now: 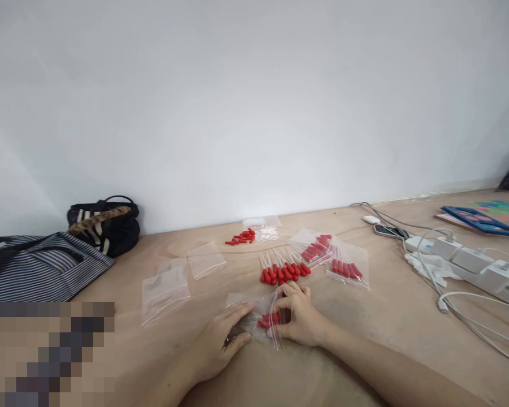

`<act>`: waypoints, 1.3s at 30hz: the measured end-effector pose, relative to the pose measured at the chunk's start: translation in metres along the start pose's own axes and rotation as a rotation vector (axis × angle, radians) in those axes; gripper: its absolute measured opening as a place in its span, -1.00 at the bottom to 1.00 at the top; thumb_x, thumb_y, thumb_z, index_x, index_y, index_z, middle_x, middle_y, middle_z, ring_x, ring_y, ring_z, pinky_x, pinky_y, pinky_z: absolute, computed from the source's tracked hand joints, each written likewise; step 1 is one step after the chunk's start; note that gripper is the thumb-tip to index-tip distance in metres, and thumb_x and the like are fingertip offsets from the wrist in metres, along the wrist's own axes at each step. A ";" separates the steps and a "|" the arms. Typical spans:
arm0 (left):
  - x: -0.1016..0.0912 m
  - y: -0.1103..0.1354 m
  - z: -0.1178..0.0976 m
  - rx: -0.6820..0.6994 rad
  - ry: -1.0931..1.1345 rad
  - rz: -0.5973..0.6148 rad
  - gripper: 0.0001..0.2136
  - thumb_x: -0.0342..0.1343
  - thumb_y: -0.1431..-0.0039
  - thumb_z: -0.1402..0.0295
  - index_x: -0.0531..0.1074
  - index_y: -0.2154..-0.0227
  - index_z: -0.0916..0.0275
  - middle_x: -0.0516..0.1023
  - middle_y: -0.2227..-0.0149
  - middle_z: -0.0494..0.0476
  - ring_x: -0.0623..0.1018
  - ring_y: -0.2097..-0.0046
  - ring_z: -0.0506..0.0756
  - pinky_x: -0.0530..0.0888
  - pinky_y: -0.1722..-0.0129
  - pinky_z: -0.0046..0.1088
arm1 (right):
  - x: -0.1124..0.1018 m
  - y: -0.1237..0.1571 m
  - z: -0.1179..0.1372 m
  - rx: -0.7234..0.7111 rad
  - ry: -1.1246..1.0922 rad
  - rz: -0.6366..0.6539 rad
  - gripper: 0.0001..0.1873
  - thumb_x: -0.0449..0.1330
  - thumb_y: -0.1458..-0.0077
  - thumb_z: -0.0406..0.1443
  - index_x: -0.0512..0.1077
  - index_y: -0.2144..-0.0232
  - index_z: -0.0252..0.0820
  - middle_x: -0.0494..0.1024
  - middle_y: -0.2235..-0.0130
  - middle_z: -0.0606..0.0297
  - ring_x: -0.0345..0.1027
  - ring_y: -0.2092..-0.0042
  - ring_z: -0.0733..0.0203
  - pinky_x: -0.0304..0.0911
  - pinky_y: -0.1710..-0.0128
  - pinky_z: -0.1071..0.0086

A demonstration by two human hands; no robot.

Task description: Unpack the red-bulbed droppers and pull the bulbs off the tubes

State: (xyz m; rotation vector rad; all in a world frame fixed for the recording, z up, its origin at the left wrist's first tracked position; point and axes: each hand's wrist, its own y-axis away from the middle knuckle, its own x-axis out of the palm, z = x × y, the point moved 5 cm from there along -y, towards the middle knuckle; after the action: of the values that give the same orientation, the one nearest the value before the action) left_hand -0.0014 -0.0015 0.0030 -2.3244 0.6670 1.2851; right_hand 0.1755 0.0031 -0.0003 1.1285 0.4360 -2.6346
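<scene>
The left hand [220, 339] had its grip clamped on a bag [258, 312]. The right hand [300, 320] pinched the bag's other edge

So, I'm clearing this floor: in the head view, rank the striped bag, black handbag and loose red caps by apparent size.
1. striped bag, though nearest and cut by the frame
2. black handbag
3. loose red caps
</scene>
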 end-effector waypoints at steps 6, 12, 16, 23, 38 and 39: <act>0.001 -0.002 0.003 -0.009 -0.021 0.028 -0.60 -0.02 -0.10 0.27 0.26 -0.04 0.12 0.34 -0.07 0.12 0.33 -0.09 0.15 0.28 -0.08 -0.22 | -0.010 0.006 -0.005 0.072 -0.021 0.036 -0.77 0.31 0.29 -0.10 0.48 0.55 -0.07 0.42 0.22 0.35 0.16 0.11 0.13 -0.11 0.11 0.22; -0.013 0.001 0.014 -0.006 -0.055 0.028 -0.64 -0.03 -0.11 0.24 0.32 0.01 0.10 0.33 -0.08 0.10 0.32 -0.10 0.14 0.26 -0.09 -0.23 | -0.039 0.009 -0.019 0.018 0.060 0.134 -0.79 0.22 0.17 -0.13 0.51 0.42 -0.02 0.49 0.32 0.31 0.23 0.17 0.11 -0.14 0.08 0.14; -0.023 0.005 0.023 -0.034 -0.129 0.082 -0.64 -0.03 -0.09 0.26 0.34 0.02 0.13 0.32 -0.09 0.11 0.32 -0.10 0.14 0.26 -0.09 -0.23 | -0.051 0.009 -0.029 0.035 0.073 0.161 -0.79 0.23 0.20 -0.15 0.50 0.43 -0.06 0.52 0.29 0.34 0.28 0.19 0.11 -0.16 0.04 0.09; -0.044 0.008 0.034 -0.037 -0.141 -0.062 -0.69 -0.01 -0.02 0.29 0.41 0.13 0.13 0.37 -0.04 0.12 0.37 -0.05 0.15 0.29 -0.04 -0.27 | -0.058 0.008 -0.041 0.090 0.005 0.186 -0.77 0.25 0.24 -0.13 0.51 0.45 -0.08 0.53 0.36 0.39 0.32 0.29 0.20 0.10 0.22 0.31; -0.056 0.015 0.060 -0.498 0.073 -0.295 -0.63 0.14 0.32 0.32 0.35 0.33 0.26 0.44 0.30 0.14 0.46 0.30 0.14 0.40 0.36 -0.40 | -0.107 -0.001 -0.099 0.364 -0.362 -0.359 -0.67 0.14 0.17 -0.06 0.44 0.57 -0.23 0.43 0.57 0.32 0.23 0.52 0.30 0.12 0.49 0.40; -0.057 0.015 0.060 -0.488 0.082 -0.297 -0.66 0.13 0.32 0.32 0.34 0.35 0.25 0.44 0.32 0.11 0.45 0.36 0.10 0.39 0.39 -0.42 | -0.102 -0.003 -0.097 0.402 -0.312 -0.436 -0.66 0.11 0.14 -0.06 0.44 0.57 -0.22 0.45 0.56 0.31 0.26 0.50 0.27 0.13 0.45 0.37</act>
State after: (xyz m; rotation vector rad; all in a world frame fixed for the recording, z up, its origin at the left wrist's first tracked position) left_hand -0.0763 0.0318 0.0204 -2.7388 0.0135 1.3258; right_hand 0.3074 0.0515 0.0113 0.7524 0.0930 -3.3216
